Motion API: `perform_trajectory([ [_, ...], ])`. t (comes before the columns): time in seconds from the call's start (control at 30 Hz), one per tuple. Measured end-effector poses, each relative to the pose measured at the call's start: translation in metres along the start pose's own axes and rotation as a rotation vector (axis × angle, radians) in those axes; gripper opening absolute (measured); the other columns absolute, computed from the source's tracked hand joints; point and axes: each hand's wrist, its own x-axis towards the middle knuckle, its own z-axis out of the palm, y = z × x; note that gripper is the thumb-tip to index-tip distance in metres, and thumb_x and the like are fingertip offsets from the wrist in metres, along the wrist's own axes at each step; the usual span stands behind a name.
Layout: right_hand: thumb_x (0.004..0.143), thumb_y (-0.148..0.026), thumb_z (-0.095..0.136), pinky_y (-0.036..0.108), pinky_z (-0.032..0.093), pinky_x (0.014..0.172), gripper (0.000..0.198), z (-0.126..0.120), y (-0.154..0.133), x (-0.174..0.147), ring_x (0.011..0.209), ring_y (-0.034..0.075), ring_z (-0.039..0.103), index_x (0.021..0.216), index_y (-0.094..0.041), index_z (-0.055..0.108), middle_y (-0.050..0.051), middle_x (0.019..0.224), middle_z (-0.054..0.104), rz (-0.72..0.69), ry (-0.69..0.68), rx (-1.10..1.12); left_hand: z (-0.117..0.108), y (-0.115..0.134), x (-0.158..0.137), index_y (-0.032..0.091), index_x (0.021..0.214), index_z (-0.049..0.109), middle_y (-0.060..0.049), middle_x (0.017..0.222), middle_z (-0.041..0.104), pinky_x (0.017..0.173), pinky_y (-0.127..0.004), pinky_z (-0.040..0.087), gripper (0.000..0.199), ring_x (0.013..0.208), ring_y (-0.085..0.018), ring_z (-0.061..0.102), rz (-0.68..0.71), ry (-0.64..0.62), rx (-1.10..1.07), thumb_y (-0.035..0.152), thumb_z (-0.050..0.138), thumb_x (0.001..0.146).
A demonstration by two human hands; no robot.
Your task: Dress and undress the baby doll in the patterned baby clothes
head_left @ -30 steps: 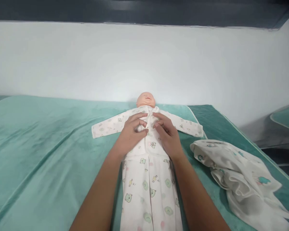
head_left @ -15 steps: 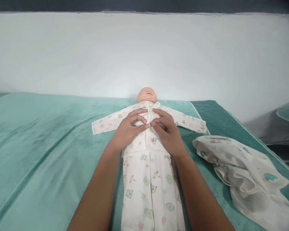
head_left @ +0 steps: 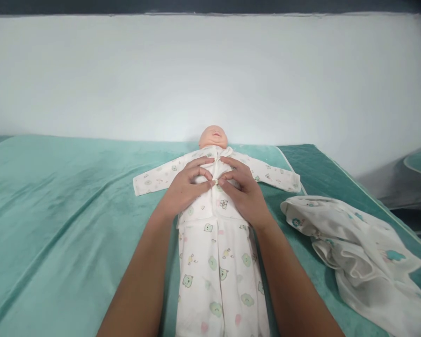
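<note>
A baby doll point(head_left: 213, 136) lies on its back, its head toward the wall. It wears a white long-sleeved jacket point(head_left: 199, 213) with small animal prints and matching trousers point(head_left: 231, 281). At the chest, my left hand point(head_left: 191, 180) pinches the left edge of the jacket's front opening. My right hand point(head_left: 240, 185) pinches the opposite edge, its fingertips almost meeting those of the left. A small pale spot, perhaps a button, shows between the thumbs; the fingers partly cover it. Both sleeves stretch out sideways.
A crumpled white cloth point(head_left: 358, 252) with teal prints lies to the right of the doll. Green covers point(head_left: 73, 210) spread beneath everything, with a long fold at left. A white wall point(head_left: 210, 70) rises behind the doll's head.
The thumbs have shifted slightly at the jacket's front edge, both hands staying at the chest. The view has tilted a little; the doll and the cloth lie as before.
</note>
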Motion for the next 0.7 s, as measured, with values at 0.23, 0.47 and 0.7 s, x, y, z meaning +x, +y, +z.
perform_trajectory([
  [0.23, 0.087, -0.035, 0.061, 0.046, 0.035, 0.110, 0.012, 0.001, 0.002, 0.001, 0.130, 0.023, 0.048, 0.080, -0.026, 0.062, 0.002, 0.135, 0.058, 0.039, 0.055, 0.054, -0.001, -0.003, 0.002, 0.031, 0.096, 0.074, 0.003, 0.147, 0.049, 0.117, -0.041, 0.034, 0.018, 0.142, -0.023, 0.038, 0.093, -0.037, 0.056, 0.030, 0.058, 0.089],
  [0.47, 0.080, -0.036, 0.069, 0.048, 0.029, 0.113, 0.017, 0.005, -0.005, 0.001, 0.133, 0.024, 0.043, 0.079, -0.024, 0.056, 0.004, 0.138, 0.054, 0.083, 0.029, -0.083, 0.006, 0.000, 0.000, 0.032, 0.103, 0.068, 0.004, 0.149, 0.044, 0.110, -0.041, 0.042, 0.020, 0.143, -0.022, 0.034, 0.099, -0.021, 0.197, 0.025, 0.061, 0.085],
  [0.7, 0.078, -0.031, 0.061, 0.037, 0.046, 0.089, 0.013, -0.002, -0.002, 0.004, 0.099, 0.021, 0.061, 0.073, -0.021, 0.056, 0.003, 0.112, 0.067, 0.305, 0.271, 0.261, 0.017, 0.002, 0.003, 0.024, 0.084, 0.054, 0.001, 0.141, 0.054, 0.114, -0.045, 0.034, 0.009, 0.137, -0.022, 0.041, 0.151, 0.108, 0.375, 0.026, 0.063, 0.084],
])
